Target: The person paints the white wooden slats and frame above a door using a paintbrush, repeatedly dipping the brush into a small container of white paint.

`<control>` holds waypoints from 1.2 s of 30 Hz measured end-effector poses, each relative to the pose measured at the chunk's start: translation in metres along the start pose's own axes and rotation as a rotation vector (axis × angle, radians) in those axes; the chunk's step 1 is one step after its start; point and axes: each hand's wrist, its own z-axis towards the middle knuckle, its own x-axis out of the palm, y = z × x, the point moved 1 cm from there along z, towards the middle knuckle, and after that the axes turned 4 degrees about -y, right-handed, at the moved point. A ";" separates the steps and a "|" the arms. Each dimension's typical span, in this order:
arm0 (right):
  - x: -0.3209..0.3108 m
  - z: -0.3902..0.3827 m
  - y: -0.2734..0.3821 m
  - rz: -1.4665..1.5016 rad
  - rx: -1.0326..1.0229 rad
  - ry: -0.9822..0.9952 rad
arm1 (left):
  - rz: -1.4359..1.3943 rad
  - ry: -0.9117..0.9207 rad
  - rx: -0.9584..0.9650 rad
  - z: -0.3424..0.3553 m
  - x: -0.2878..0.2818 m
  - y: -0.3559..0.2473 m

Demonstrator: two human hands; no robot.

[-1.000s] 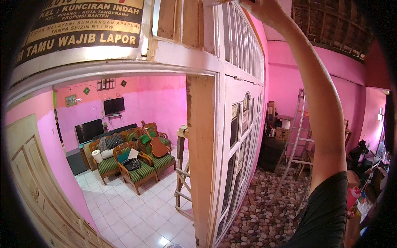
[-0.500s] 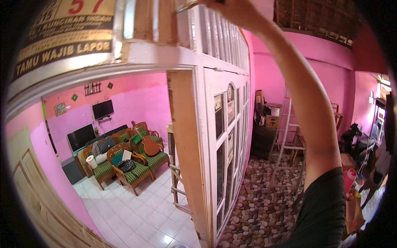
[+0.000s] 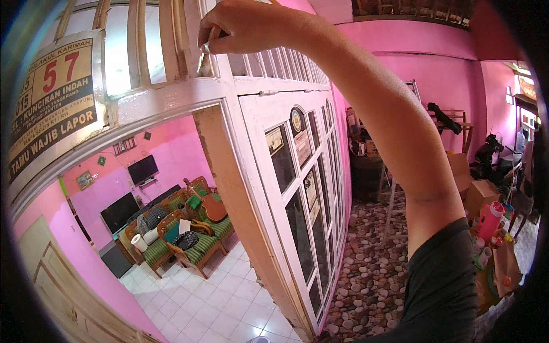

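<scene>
My right hand [image 3: 243, 26] is raised at the top of the view, with its arm coming in from the lower right in a dark sleeve. Its fingers are closed around a small paintbrush [image 3: 214, 32], which points downward. The bristle end is close against the slatted transom above the doorway, beside a wooden slat [image 3: 182, 40]. Below it runs the white-painted door frame [image 3: 166, 94], glossy in places. My left hand does not show. At the bottom edge the rim of a round container [image 3: 259, 339] just peeks in; what supports it is hidden.
A printed sign plate [image 3: 60, 94] hangs left of the slats. A white panelled door with glass panes [image 3: 291, 188] stands right of the doorway. Through the opening are striped chairs [image 3: 194, 251] and a guitar [image 3: 214, 208]. A ladder [image 3: 390, 211] stands behind my arm; a pink jug [image 3: 490, 220] is at right.
My right hand has moved left and down with the paintbrush, bringing it to the slats. The view has shifted, so the sign plate shows more fully and the ladder is more covered.
</scene>
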 end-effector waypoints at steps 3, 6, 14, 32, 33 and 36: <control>-0.001 0.006 -0.001 -0.083 0.078 0.065 | -0.101 -0.020 -0.019 0.000 0.006 -0.014; -0.007 0.010 0.000 -0.200 0.083 -0.026 | -0.107 -0.030 -0.053 0.000 0.008 -0.015; -0.053 -0.012 0.018 0.103 0.190 0.222 | -0.065 -0.016 0.017 0.000 0.007 0.001; -0.073 -0.023 0.014 0.176 0.283 0.306 | -0.022 -0.010 0.003 -0.003 0.006 0.005; -0.076 -0.022 0.016 0.117 0.322 0.231 | -0.023 -0.011 0.005 -0.004 0.005 0.005; -0.078 -0.024 0.018 0.129 0.332 0.057 | -0.022 -0.011 -0.012 -0.006 0.001 0.005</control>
